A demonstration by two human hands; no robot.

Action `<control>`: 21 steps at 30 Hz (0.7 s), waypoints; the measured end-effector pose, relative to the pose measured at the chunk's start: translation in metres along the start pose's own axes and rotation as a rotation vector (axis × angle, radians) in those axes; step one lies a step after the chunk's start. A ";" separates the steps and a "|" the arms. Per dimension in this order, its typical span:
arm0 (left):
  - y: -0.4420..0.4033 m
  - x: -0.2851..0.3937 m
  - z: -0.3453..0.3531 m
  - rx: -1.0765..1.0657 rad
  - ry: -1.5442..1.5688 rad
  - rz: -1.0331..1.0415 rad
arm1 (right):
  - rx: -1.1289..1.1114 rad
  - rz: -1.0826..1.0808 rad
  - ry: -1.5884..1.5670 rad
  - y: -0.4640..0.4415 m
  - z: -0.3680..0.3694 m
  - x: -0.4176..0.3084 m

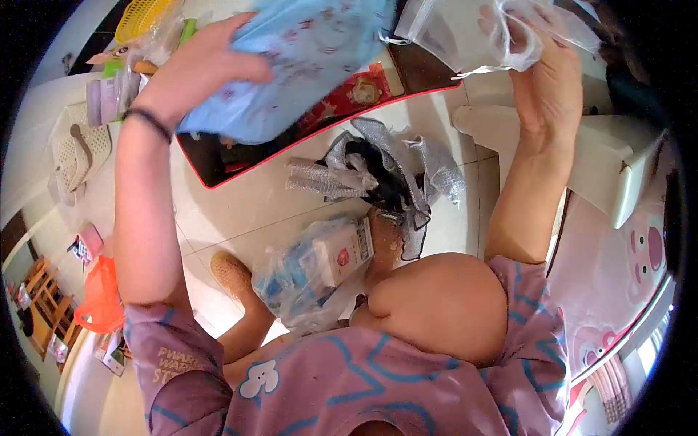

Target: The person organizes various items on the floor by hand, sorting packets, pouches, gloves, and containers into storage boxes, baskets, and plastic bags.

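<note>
My left hand (200, 69) is at the left edge of a light-blue floral cloth (298, 73), its thumb lying over the fabric and some fingertips hard to make out. The cloth hangs over a black tray with a red rim (320, 125). Up at the right, my right hand (547, 83) has its fingers curled into a sheer white drawstring bag (451, 33), bunching the mesh. White strings trail from the bag. Inside the tray, a red printed packet (356, 91) shows partly beneath the cloth.
Silver-and-black crumpled fabric (378, 167) lies on the tiled floor. A clear plastic bag (313, 269) with blue and white packages rests between my legs. To the left are an orange bag (102, 298), white perforated shoes (80, 149) and a yellow basket (142, 18). Pink printed furniture (611, 276) stands right.
</note>
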State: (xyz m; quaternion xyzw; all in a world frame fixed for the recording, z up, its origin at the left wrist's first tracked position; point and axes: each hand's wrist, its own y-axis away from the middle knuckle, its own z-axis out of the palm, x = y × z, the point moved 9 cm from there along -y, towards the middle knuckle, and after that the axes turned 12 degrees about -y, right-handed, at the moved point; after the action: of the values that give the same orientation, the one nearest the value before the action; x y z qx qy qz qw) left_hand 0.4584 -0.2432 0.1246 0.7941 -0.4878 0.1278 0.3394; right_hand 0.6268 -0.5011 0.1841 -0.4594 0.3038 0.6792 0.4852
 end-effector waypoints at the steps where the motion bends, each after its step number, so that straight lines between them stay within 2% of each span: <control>1: -0.022 0.004 0.021 -0.115 0.063 0.126 | 0.021 -0.002 -0.009 -0.003 -0.005 -0.001; 2: -0.037 0.012 0.040 -0.228 0.127 0.255 | 0.024 0.003 -0.005 -0.002 -0.005 -0.001; 5: -0.068 0.028 0.074 -0.290 0.101 0.252 | -0.143 -0.070 -0.052 0.009 0.008 -0.016; 6: -0.073 0.035 0.083 -0.298 0.106 0.255 | -0.140 -0.028 -0.053 0.008 0.009 -0.018; 8: -0.077 0.034 0.110 -0.490 0.290 0.083 | -0.133 0.018 -0.048 0.009 0.009 -0.013; 9: -0.087 0.027 0.101 -0.355 0.019 0.085 | -0.142 -0.042 -0.037 0.011 0.011 -0.014; 10: -0.084 0.024 0.104 -0.356 0.020 0.083 | -0.147 -0.072 -0.034 0.012 0.015 -0.014; 11: -0.074 0.038 0.083 -0.142 -0.079 0.182 | -0.152 -0.101 -0.031 0.012 0.019 -0.014; 12: -0.062 0.053 0.060 0.071 -0.180 0.277 | -0.053 -0.093 0.029 0.011 0.014 -0.014; 13: -0.058 0.045 0.058 -0.060 -0.032 0.162 | -0.002 -0.089 0.055 0.011 0.008 -0.013; 14: -0.048 0.037 0.057 -0.060 -0.038 0.159 | 0.048 -0.084 0.081 0.011 0.003 -0.013; 16: -0.015 0.024 0.022 0.332 -0.278 0.281 | -0.034 -0.100 0.032 0.007 -0.005 -0.015; 18: 0.010 -0.023 -0.005 0.400 -0.234 0.080 | -0.103 -0.124 -0.031 0.002 -0.011 -0.016; 19: 0.013 -0.060 -0.003 0.299 -0.131 -0.054 | -0.067 -0.050 -0.009 -0.011 -0.032 -0.008; 20: 0.018 -0.068 0.000 0.302 -0.140 -0.056 | -0.029 0.029 0.017 -0.018 -0.047 0.001; 21: 0.022 -0.064 0.014 0.195 -0.282 0.046 | -0.019 0.034 0.056 -0.019 -0.048 0.003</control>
State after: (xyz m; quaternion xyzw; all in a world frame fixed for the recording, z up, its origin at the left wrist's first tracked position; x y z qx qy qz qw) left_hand 0.4058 -0.2150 0.0888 0.8219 -0.5340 0.0694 0.1859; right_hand 0.6602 -0.5349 0.1630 -0.4775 0.3186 0.6770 0.4606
